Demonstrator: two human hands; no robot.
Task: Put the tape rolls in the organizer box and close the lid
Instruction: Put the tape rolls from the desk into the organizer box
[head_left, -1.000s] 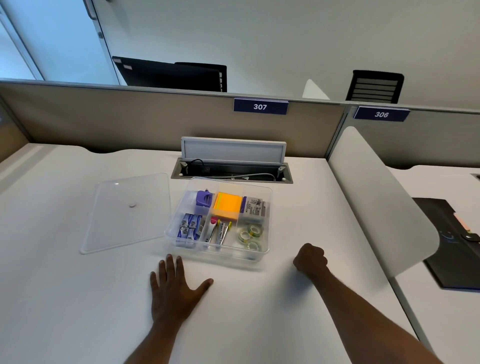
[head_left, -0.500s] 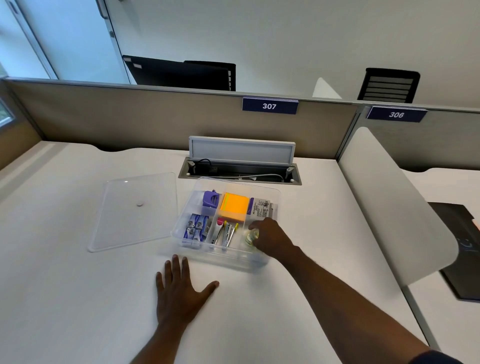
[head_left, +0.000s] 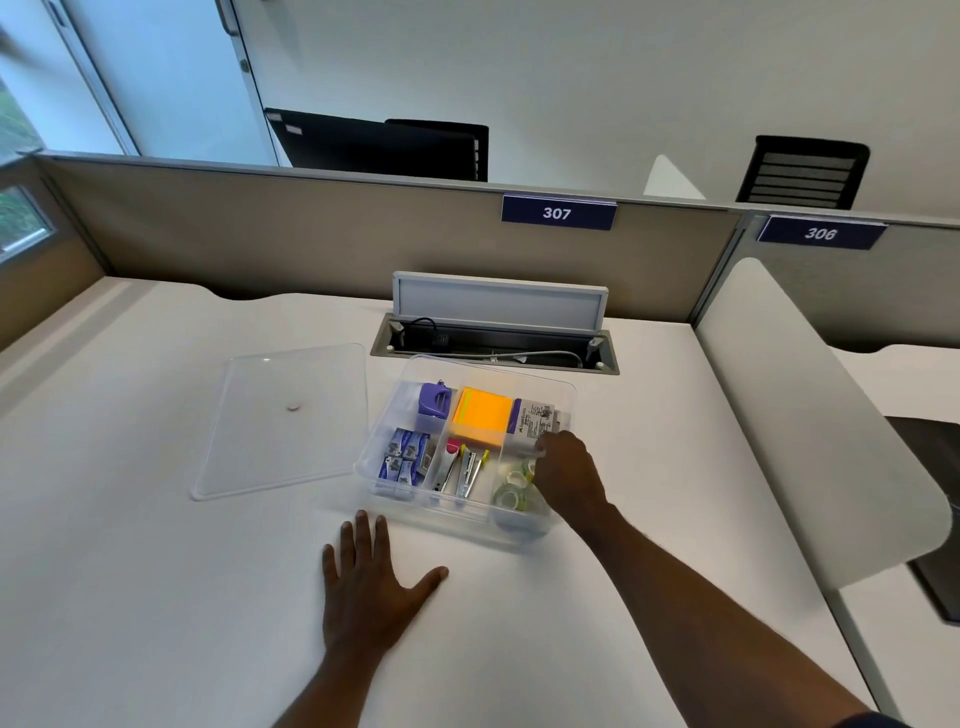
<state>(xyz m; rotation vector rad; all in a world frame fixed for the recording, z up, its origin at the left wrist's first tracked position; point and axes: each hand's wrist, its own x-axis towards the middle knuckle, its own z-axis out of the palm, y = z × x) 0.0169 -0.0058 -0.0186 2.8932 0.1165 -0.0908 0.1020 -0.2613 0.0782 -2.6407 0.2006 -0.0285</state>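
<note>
The clear organizer box (head_left: 563, 387) sits open in the middle of the white desk. Two clear tape rolls (head_left: 511, 496) lie in its front right compartment. My right hand (head_left: 563, 475) reaches into that same compartment from the right, fingers curled down beside the rolls, near the divider. Its fingertips are hidden, so I cannot tell whether it holds a roll. My left hand (head_left: 371, 582) lies flat on the desk in front of the box, fingers spread and holding nothing. The clear lid (head_left: 285, 421) lies flat on the desk, left of the box.
The box also holds an orange sticky-note pad (head_left: 480, 415), a purple sharpener (head_left: 434, 400), blue staple boxes (head_left: 405, 457) and staplers (head_left: 462, 467). An open cable tray (head_left: 493, 345) lies behind the box. A white divider panel (head_left: 810, 415) stands to the right.
My right hand went from a fist on the desk right of the box into the front right compartment, then slid a little further back. My left hand stayed flat.
</note>
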